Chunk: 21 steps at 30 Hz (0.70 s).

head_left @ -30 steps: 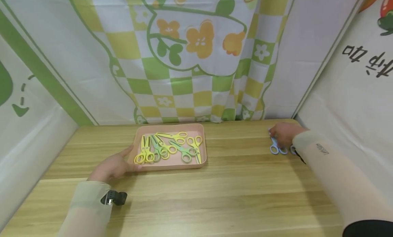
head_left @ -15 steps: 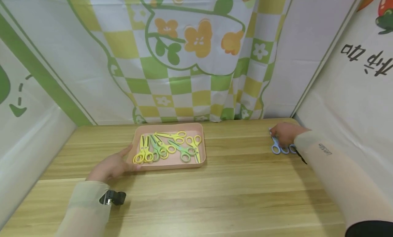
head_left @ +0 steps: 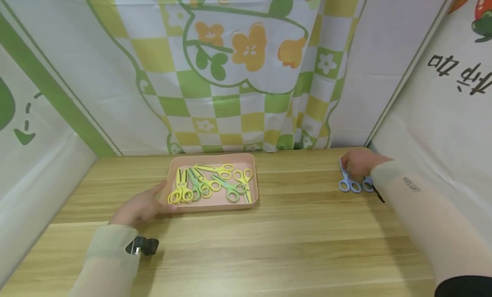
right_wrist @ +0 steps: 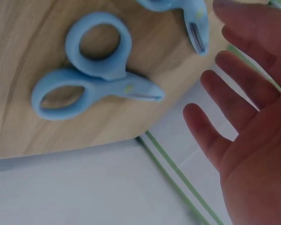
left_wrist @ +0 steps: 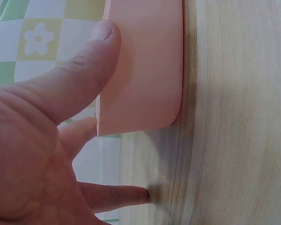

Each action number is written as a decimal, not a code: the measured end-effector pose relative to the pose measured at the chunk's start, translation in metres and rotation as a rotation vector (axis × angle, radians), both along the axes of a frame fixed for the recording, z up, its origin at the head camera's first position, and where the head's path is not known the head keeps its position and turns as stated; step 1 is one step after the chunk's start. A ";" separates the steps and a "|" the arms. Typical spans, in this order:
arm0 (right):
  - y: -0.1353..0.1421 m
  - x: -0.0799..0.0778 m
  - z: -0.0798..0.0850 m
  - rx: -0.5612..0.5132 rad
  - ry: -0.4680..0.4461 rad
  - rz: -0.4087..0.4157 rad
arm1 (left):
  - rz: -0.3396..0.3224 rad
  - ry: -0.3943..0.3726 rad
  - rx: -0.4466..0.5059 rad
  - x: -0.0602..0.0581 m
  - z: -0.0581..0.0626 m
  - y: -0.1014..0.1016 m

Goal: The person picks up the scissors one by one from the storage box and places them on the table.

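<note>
My left hand is at the front left corner of a pink tray. Its thumb lies straight along the tray's outer wall, with another fingertip at the rim in the left wrist view and the remaining fingers spread. Inside the tray lie several yellow scissors and green scissors. At the back right of the table, my right hand hovers over two blue scissors. The right wrist view shows its fingers loosely extended, the fingertips beside the blades of one blue pair; the other blue pair lies flat nearby.
The wooden table meets a checkered curtain along its back edge. White printed walls rise at the left and right. A black wrist device is strapped over my left sleeve.
My right hand has shifted slightly right and back, uncovering more of the blue scissors' handles. My left hand and the tray stay in place.
</note>
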State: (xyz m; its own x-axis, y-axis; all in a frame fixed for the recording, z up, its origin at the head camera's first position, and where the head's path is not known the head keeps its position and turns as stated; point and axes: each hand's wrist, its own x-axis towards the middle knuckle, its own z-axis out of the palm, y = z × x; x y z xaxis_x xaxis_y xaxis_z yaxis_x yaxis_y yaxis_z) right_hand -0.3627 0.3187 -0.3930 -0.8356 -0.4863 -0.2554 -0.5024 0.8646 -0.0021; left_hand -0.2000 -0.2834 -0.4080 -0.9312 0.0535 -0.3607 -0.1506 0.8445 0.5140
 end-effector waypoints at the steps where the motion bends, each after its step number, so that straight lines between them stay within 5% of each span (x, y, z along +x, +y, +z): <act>1: 0.000 0.001 0.000 0.011 -0.003 0.004 | 0.000 0.000 0.000 -0.001 0.000 0.000; 21: -0.002 0.009 -0.004 -0.032 -0.031 0.045 | -0.005 0.002 0.001 -0.001 -0.001 0.000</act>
